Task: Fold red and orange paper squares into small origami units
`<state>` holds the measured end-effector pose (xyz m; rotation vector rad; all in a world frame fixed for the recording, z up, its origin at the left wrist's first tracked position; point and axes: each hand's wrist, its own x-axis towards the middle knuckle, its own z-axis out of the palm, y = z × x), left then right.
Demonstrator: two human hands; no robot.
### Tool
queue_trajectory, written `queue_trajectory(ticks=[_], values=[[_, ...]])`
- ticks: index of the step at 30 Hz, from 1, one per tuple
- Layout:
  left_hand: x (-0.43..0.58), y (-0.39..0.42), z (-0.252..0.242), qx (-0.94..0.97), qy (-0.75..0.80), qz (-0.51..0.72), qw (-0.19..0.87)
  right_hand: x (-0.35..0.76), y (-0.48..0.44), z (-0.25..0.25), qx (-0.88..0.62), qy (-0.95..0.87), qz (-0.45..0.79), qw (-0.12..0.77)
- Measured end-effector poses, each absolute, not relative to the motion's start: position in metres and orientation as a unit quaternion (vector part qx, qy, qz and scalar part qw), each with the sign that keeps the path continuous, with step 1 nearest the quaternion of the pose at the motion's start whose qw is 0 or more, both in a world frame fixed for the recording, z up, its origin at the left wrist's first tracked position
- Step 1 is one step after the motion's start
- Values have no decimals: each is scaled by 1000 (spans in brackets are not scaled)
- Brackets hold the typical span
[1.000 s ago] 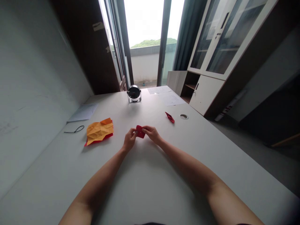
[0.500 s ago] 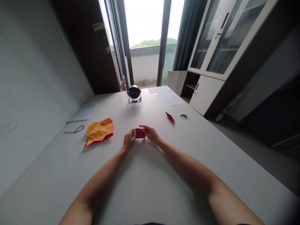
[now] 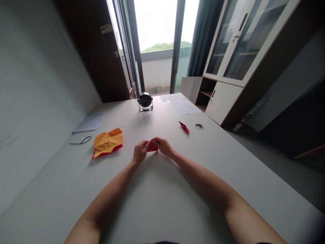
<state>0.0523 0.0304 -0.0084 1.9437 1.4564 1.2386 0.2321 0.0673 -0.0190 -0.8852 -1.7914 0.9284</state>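
Both bare arms stretched forward over the smooth white tabletop, the left forearm and the right forearm slanting inward until the hands almost met. The left hand was turned inward, its fingers clamped on the left side of a small red folded paper piece, the thumb on the near face. The right hand curved over the upper right of the same piece, its fingers pinching it along that edge.

The piece was between the two hands, in front of the person. It looked flat-faced and compact, with a straight lower edge and a few pale specks; the fingers covered much of it, so its full outline was hard to tell, as was whether it touched the surface below.

To the left lay a creased orange paper sheet with a red underside; to the right, farther off, a narrow pointed red paper shape.
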Motion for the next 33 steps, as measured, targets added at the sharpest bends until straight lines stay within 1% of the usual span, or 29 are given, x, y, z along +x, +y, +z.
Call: queue_trajectory(ticks=[3,5,8,11,20,27,33], values=[[52,32,-8,681,518,471,214,231,67,-20,-358,-721,385,450],[52,33,-10,663,517,483,245,231,67,-21,-359,-720,386,451],[51,36,-14,632,513,504,289,232,68,-23,-364,-707,384,469],[50,39,-17,612,510,520,308,234,71,-24,-375,-683,393,488],[49,39,-19,634,484,490,352,236,73,-21,-390,-638,430,506],[49,46,-23,539,439,561,450,238,75,-17,-322,-568,525,545],[49,47,-24,518,428,566,478,239,72,-13,-308,-547,574,525]])
